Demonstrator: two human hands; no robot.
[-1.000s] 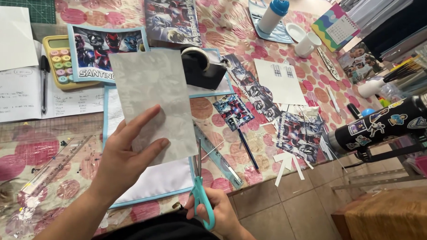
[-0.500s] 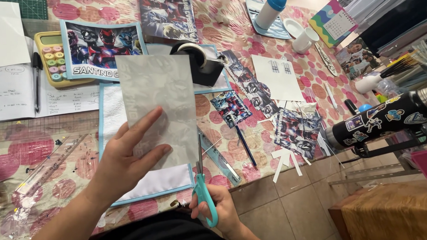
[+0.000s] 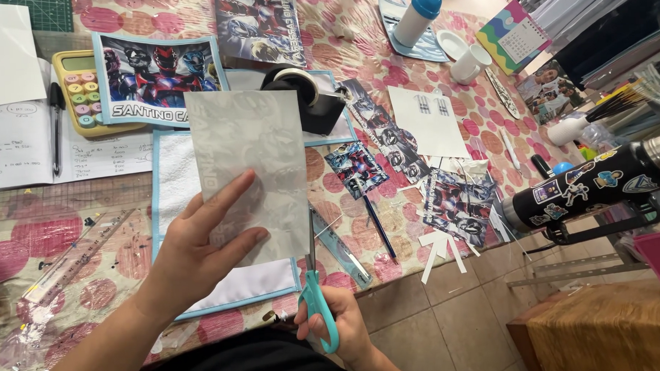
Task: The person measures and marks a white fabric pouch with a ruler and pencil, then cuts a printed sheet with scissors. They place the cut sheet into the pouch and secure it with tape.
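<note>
Left hand [image 3: 200,248] is pinching a pale translucent sheet [image 3: 249,166] at centre frame, thumb on top, fingers spread across its lower left; the grip is closed flat on the sheet, lifting it over the white blue-edged panel [image 3: 231,284]. Right hand [image 3: 335,328], bottom centre, is holding teal-handled scissors [image 3: 315,288], fingers closed through the loops; blades are running up along the sheet's right edge, near its lower right corner, barely parted as far as can be seen. Judging from this, the cut is only just starting: most of that edge is lying ahead of the blades. Finished printed cut-outs [image 3: 355,166] and white paper strips [image 3: 438,251] are lying to the right. Room is tight: the black tape dispenser [image 3: 309,98] is sitting just beyond the sheet's upper right corner, a clear ruler [image 3: 339,244] just beside the blades, and the bench [image 3: 413,274] edge is running directly under the right hand.
</note>
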